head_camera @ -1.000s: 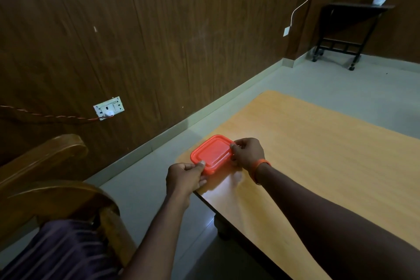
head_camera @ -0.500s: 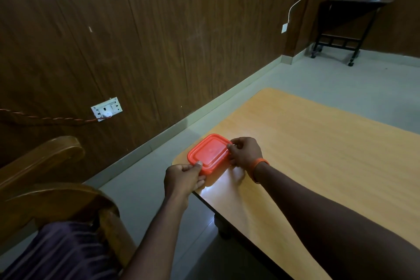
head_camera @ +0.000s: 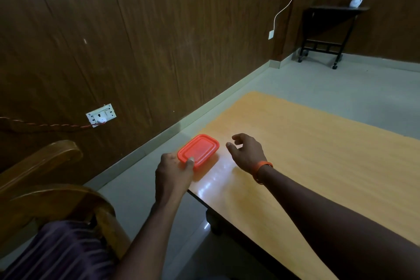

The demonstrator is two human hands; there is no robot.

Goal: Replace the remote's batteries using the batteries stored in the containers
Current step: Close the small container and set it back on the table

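Observation:
A small rectangular container with a red lid (head_camera: pixel 200 150) sits at the near left corner of the wooden table (head_camera: pixel 318 154). My left hand (head_camera: pixel 173 171) grips its near left corner, thumb on top of the lid. My right hand (head_camera: pixel 246 152), with an orange band on the wrist, hovers just right of the container, fingers curled and apart, holding nothing. The lid is on, so the contents are hidden. No remote or battery is in sight.
A wooden chair (head_camera: pixel 52 188) stands at my left, beside the table corner. A dark wood-panelled wall with a socket (head_camera: pixel 101 115) runs along the left. A black wheeled side table (head_camera: pixel 327 29) stands in the far corner, across grey floor.
My right hand has let go of the container's right end and drawn back a little to the right, fingers spread. My left hand still holds the container.

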